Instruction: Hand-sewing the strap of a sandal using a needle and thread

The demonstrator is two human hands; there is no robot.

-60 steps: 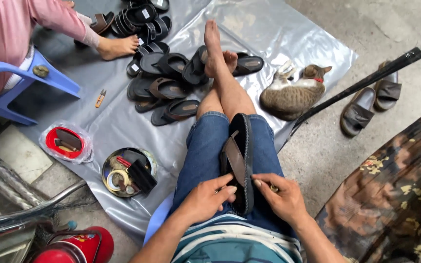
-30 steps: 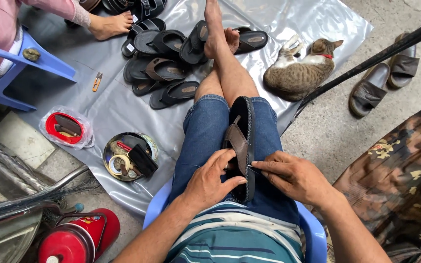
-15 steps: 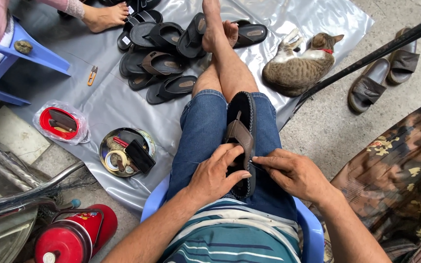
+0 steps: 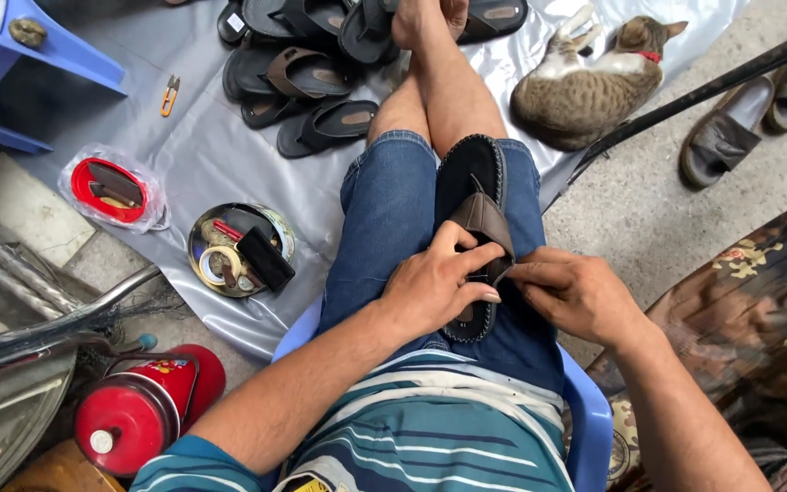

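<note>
Sandal (image 4: pixel 472 182) lies on the lap, its brown strap pinched between left hand (image 4: pixel 434 287) and right hand (image 4: pixel 576 296) grips

Soft daylight, sharp focus, faint shadows

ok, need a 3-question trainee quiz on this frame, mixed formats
1. True or false: both hands touch the sandal on the lap.
2. What lies right of the person's shins? A) cat B) dog C) bucket
3. Fill in: the round tin of tools sits on the grey ____.

Key: 1 true: left hand and right hand both pinch its brown strap. 2 A, the cat. 3 sheet.
</note>
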